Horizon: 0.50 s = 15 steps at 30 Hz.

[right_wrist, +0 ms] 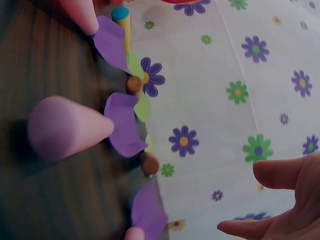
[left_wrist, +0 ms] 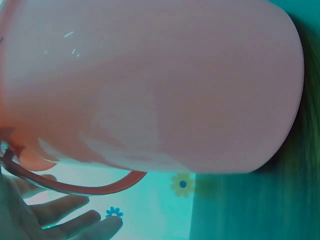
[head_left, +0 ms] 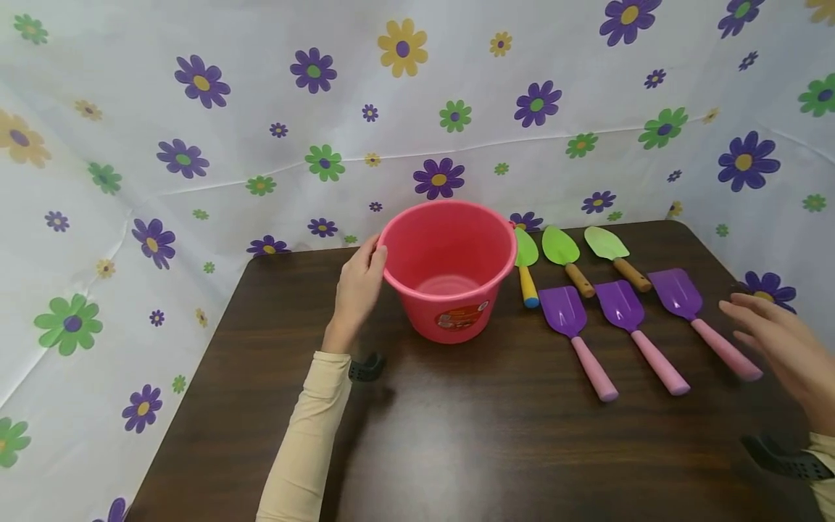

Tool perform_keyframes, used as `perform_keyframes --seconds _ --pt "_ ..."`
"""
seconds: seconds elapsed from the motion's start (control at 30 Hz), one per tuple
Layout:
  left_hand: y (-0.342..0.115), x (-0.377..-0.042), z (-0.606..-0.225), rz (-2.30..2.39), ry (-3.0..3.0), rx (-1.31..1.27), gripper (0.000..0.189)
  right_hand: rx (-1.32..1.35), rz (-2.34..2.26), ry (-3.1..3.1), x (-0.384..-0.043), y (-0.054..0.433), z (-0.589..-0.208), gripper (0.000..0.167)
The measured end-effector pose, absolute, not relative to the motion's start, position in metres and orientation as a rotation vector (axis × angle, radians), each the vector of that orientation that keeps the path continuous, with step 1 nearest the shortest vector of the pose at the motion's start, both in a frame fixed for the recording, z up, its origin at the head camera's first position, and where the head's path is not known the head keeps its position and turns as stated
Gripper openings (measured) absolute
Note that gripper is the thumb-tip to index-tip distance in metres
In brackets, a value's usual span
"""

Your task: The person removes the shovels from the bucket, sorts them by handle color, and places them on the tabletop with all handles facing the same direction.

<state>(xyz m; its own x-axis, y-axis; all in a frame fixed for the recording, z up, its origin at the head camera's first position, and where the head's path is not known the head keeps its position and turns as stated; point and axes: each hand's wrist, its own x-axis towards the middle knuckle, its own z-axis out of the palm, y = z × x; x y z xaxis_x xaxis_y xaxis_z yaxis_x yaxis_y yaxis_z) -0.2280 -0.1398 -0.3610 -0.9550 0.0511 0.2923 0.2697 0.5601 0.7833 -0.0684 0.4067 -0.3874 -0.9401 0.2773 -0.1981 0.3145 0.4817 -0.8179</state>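
A pink plastic bucket (head_left: pixel 450 312) stands upright on the dark wooden table. My left hand (head_left: pixel 357 290) is at the left side of its rim; in the left wrist view its fingers (left_wrist: pixel 60 207) are extended and spread beside the bucket's curved handle (left_wrist: pixel 100 190). My right hand (head_left: pixel 786 344) hovers at the far right, fingers extended, holding nothing. It is nearest to the rightmost purple scoop (head_left: pixel 724 348) with a pink handle. Two matching purple scoops, the middle one (head_left: pixel 642 337) and the left one (head_left: pixel 577 341), lie left of it.
Behind the scoops lie three green trowels: one with a yellow handle (head_left: pixel 527 279), partly hidden by the bucket, and two with wooden handles, the middle one (head_left: pixel 567 257) and the right one (head_left: pixel 616 254). A flower-printed white cloth (head_left: pixel 261 130) hangs around the table (head_left: pixel 274 319).
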Motion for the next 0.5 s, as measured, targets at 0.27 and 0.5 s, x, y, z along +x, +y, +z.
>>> perform_keyframes --seconds 0.27,0.5 --pt "-0.153 -0.230 -0.348 -1.171 -2.705 -0.322 0.062 0.488 -1.182 2.838 -0.089 0.391 -0.365 0.085" --pt "-0.175 -0.226 -0.338 -0.896 -2.768 -0.334 0.061 0.413 -0.961 2.982 -0.104 0.381 -0.350 0.087"
